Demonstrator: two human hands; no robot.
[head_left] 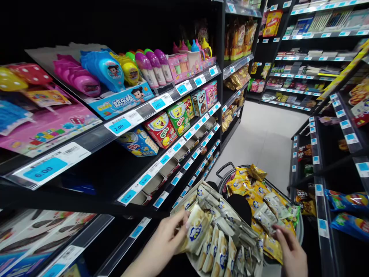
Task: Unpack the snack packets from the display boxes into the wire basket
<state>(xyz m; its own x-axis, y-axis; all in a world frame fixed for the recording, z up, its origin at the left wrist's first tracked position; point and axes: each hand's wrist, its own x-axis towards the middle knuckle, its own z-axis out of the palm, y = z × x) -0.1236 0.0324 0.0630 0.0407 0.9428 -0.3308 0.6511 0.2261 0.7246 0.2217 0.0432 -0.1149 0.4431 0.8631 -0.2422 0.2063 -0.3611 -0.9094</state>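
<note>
My left hand (pixel 170 238) is closed on a cream-coloured snack packet (pixel 196 227) with a blue logo, lifted over the left part of a pale box (pixel 195 265). Similar small packets (pixel 221 250) stand in rows in this box, with others lying loose behind them. To the right, my right hand (pixel 292 250) has its thumb and fingertips together at the lower corner of a pale silvery packet (pixel 264 217). That packet lies over several yellow snack packets (pixel 256 198) heaped in a round container (pixel 301 227), which has a dark handle (pixel 225 169).
Shelves with price tags (pixel 161 103) run along my left, holding toy-shaped candies (pixel 103 71) and small snack boxes (pixel 161 130). Right-hand shelves hold blue snack bags (pixel 350 225). A grey floor aisle (pixel 259 130) leads to stocked shelves (pixel 313 57) at the back.
</note>
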